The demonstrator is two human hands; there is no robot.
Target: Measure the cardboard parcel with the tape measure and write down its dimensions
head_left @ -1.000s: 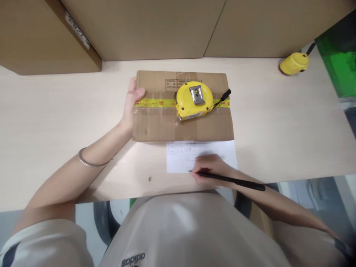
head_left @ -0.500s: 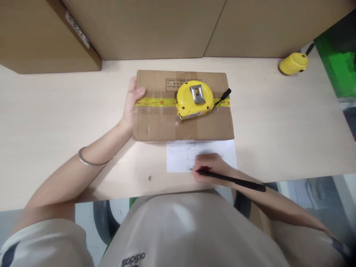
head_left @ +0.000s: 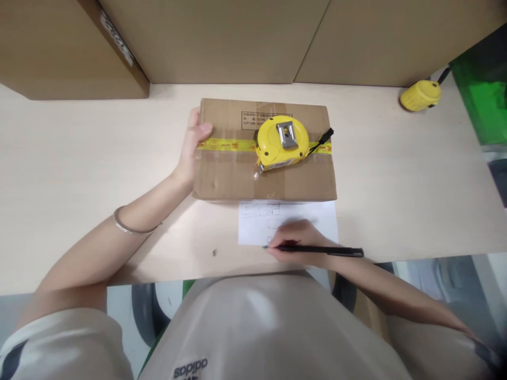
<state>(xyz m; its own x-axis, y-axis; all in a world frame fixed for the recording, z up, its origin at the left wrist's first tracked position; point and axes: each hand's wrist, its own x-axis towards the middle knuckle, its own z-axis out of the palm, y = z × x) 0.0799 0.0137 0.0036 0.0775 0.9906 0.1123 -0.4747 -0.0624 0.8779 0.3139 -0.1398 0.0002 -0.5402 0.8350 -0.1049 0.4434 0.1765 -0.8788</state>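
Observation:
A small taped cardboard box [head_left: 233, 169] lies on the pale wooden desk [head_left: 79, 158]. On top of it sits a yellow tape measure [head_left: 282, 142] with a metal clip and a black strap. My left hand [head_left: 190, 150] grips the box's left end, thumb on the lid. My right hand [head_left: 299, 240] is closed on a black pen [head_left: 317, 250], its tip at the lower edge of a white paper sheet [head_left: 255, 229] just in front of the box.
Large cardboard boxes [head_left: 222, 37] stand along the back of the desk, one more at the far left [head_left: 67, 47]. A second yellow tape measure [head_left: 420, 95] lies at the back right beside a green bin [head_left: 481, 95]. The desk's near edge runs just below the paper.
The pen has swung flatter, now lying nearly level, with its tip slightly lower left on the paper. The left hand stays on the box. The view has shifted a little.

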